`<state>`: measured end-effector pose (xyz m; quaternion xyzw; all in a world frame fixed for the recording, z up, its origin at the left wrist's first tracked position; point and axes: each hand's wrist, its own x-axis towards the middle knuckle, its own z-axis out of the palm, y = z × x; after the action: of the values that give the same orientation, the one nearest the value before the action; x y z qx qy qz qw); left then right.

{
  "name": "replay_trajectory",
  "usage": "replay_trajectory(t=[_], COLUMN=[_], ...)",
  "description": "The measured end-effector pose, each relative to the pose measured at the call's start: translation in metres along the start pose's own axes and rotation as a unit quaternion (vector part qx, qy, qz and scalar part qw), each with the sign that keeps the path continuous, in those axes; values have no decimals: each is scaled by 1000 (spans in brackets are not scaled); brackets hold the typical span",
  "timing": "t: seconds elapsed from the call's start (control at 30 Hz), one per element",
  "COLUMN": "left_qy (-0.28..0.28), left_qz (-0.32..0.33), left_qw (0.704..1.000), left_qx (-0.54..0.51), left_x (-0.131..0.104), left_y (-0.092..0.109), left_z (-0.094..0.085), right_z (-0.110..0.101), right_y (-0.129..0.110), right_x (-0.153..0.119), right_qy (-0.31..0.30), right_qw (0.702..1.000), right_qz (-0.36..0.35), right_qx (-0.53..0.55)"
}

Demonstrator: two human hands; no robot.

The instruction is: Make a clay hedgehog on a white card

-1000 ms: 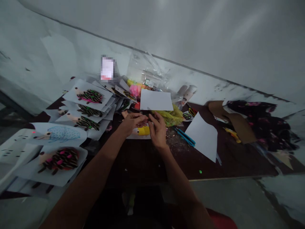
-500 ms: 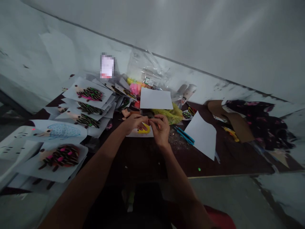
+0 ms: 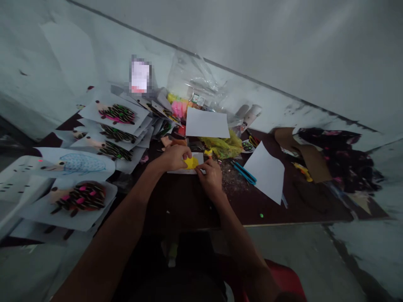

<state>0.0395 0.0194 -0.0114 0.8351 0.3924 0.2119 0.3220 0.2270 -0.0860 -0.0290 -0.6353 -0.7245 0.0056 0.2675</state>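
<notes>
A small white sheet of paper (image 3: 176,170) lies on the dark table in front of me, with a rounded flat yellow piece (image 3: 190,162) on it that looks like modelling clay. My left hand (image 3: 176,157) rests over the sheet's left side, its fingers bent down onto the yellow piece. At the right edge of that piece, my right hand (image 3: 211,174) has its thumb and forefinger closed together. Whatever sits between those fingertips is too small to make out. A little yellow lump (image 3: 208,153) lies just beyond the right hand.
Stacked sheets with clay hedgehogs (image 3: 116,113) fill the left, beside a blue hedgehog drawing (image 3: 82,162). Behind my hands stand a blank white sheet (image 3: 208,123) and yellow-green plastic (image 3: 225,144). A blue-handled tool (image 3: 244,173) and another white sheet (image 3: 267,172) lie right.
My hands have moved apart from a shared pinch above the sheet, the right one coming down to its right side. The yellow shape, an open curve before, now looks filled.
</notes>
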Motion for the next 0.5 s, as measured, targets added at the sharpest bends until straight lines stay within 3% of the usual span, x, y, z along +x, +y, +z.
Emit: replay_trajectory(t=[0.17, 0.5], left_qy=[-28, -19], left_qz=[-8, -6], left_qw=[994, 994], left_qx=[105, 104], left_x=[-4, -6], left_y=[9, 8], left_z=[3, 11], right_z=[2, 4], right_y=[-3, -3], right_x=[1, 2], right_qy=[-8, -16], right_qw=[1000, 997], right_qz=[-11, -38], right_qx=[-26, -60])
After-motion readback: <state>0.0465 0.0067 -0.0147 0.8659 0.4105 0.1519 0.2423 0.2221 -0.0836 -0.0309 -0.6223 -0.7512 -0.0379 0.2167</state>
